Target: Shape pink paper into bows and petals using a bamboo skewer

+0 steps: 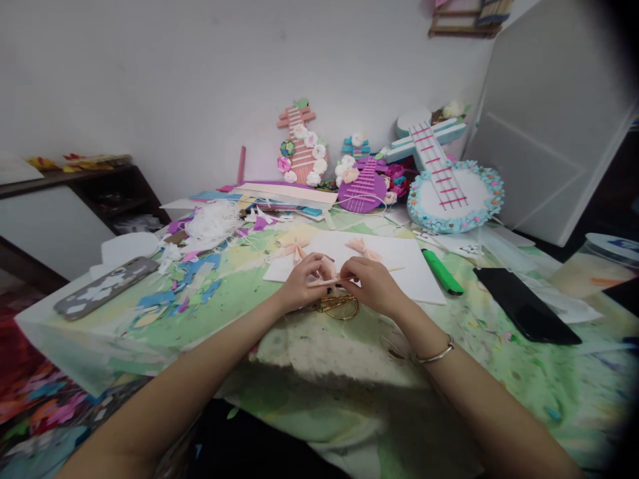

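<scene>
My left hand (pixel 308 281) and my right hand (pixel 368 281) meet over the near edge of a white sheet (pixel 414 266). Between them they pinch a small pale pink paper strip (pixel 324 283), partly hidden by my fingers. A thin light stick (pixel 397 269) shows just beyond my right hand; whether I hold it I cannot tell. On the sheet lie two folded peach paper pieces, one at the left (pixel 295 249) and one at the right (pixel 364 249). Gold-handled scissors (pixel 342 307) rest right below my hands.
A green marker-like tube (pixel 442 271) and a black phone (pixel 526 305) lie to the right, a patterned phone case (pixel 106 287) to the left. Blue paper scraps (pixel 187 283) and white shredded strands (pixel 213 221) cover the left side. Decorated toy string instruments (pixel 456 193) stand along the wall.
</scene>
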{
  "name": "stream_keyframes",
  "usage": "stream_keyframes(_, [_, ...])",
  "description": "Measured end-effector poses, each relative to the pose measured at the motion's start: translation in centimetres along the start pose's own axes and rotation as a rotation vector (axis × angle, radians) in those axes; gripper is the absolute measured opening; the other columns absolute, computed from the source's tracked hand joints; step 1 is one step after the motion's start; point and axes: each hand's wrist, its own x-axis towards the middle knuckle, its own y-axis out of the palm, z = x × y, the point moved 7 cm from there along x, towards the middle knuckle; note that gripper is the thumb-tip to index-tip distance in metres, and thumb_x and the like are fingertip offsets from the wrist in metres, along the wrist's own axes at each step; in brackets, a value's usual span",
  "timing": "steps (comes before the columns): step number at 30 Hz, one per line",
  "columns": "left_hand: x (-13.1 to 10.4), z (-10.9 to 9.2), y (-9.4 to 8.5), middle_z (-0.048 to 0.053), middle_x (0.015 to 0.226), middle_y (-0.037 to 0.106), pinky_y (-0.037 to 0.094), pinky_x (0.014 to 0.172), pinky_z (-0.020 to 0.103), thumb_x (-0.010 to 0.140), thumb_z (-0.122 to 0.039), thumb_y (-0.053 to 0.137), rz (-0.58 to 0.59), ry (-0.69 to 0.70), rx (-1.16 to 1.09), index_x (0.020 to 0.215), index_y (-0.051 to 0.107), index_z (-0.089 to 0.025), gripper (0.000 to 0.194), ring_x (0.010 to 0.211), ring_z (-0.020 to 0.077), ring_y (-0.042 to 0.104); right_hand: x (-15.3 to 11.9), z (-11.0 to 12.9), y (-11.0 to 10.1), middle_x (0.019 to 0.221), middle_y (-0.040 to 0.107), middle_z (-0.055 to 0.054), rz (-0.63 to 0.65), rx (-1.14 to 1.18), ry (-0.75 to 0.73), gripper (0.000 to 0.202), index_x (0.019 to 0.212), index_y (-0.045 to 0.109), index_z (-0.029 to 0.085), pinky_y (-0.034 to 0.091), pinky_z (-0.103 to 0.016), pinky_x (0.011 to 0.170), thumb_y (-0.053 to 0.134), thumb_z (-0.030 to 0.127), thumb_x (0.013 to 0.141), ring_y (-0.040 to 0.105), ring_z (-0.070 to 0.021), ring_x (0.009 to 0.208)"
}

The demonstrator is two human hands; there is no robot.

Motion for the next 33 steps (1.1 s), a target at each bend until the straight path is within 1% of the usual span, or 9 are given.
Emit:
stream_keyframes(4, [0.0,0.1,0.1,0.008,0.099,0.055,0.045,0.085,0.035,0.07,-0.026,0.063,0.004,-0.007,0.002,0.072,0.054,-0.017,0.013,0.105,0.0245,0.052,0.0,-0.1,0.0,0.077,0.059,-0.003,0.005,-0.003,0.01,0.003,0.077,0.055,0.017,0.037,-0.022,0.063,0.056,0.014,0.078,0.053,-0.0122,0.071])
stream_keyframes(9, [0.0,0.1,0.1,0.007,0.096,0.056,0.045,0.085,0.035,0.069,-0.025,0.064,0.001,0.019,-0.003,0.072,0.054,-0.017,0.012,0.103,0.024,0.053,0.0,0.0,0.0,0.077,0.059,-0.003,0.005,-0.004,0.007,0.004,0.077,0.055,0.017,0.037,-0.022,0.064,0.055,0.013,0.078,0.053,-0.0124,0.071])
stream_keyframes(12, [0.0,0.2,0.1,0.007,0.095,0.056,0.046,0.084,0.035,0.069,-0.025,0.063,-0.002,0.001,0.003,0.071,0.054,-0.017,0.012,0.103,0.024,0.053,0.0,0.0,0.0,0.077,0.059,-0.003,0.006,-0.002,0.013,0.004,0.077,0.055,0.017,0.036,-0.022,0.063,0.056,0.013,0.078,0.053,-0.0122,0.071])
stream_keyframes(18, [-0.1,0.2,0.1,0.007,0.095,0.056,0.045,0.084,0.034,0.069,-0.02,0.062,-0.006,0.017,0.019,0.073,0.054,-0.018,0.009,0.1,0.0224,0.054,0.0,0.0,-0.1,0.077,0.059,-0.003,-0.003,-0.005,0.007,0.003,0.077,0.055,0.017,0.037,-0.023,0.064,0.055,0.015,0.079,0.052,-0.0128,0.071])
stream_keyframes(21, [-0.1,0.2,0.2,0.006,0.091,0.056,0.046,0.082,0.032,0.073,-0.024,0.062,-0.018,0.015,0.013,0.073,0.055,-0.017,0.01,0.095,0.0196,0.055,0.0,0.0,0.0,0.078,0.059,-0.004,0.003,-0.006,0.015,0.002,0.077,0.055,0.017,0.038,-0.023,0.064,0.055,0.015,0.079,0.053,-0.0128,0.072])
stream_keyframes(26, [0.0,-0.1,0.1,0.005,0.085,0.057,0.046,0.077,0.03,0.077,-0.03,0.061,-0.05,0.014,0.01,0.072,0.053,-0.017,0.016,0.083,0.0159,0.055,0.1,-0.3,0.1,0.077,0.059,-0.003,-0.01,0.033,0.004,0.002,0.078,0.057,0.017,0.038,-0.023,0.064,0.056,0.017,0.08,0.053,-0.0127,0.071])
stream_keyframes(28, [0.0,-0.3,0.1,0.005,0.084,0.057,0.046,0.078,0.031,0.078,-0.031,0.06,-0.057,0.018,0.008,0.071,0.052,-0.017,0.018,0.084,0.016,0.056,0.1,-0.4,-0.1,0.076,0.059,-0.003,-0.008,0.052,0.002,0.003,0.079,0.058,0.017,0.038,-0.023,0.063,0.056,0.016,0.08,0.053,-0.0126,0.071])
stream_keyframes(33, [-0.1,-0.4,-0.2,0.005,0.083,0.059,0.045,0.085,0.033,0.079,-0.033,0.06,-0.083,0.05,0.006,0.069,0.053,-0.017,0.021,0.095,0.0195,0.057,0.2,-0.6,-1.0,0.073,0.059,-0.003,-0.026,0.045,0.017,0.008,0.075,0.06,0.016,0.038,-0.024,0.065,0.056,0.01,0.078,0.053,-0.0127,0.069])
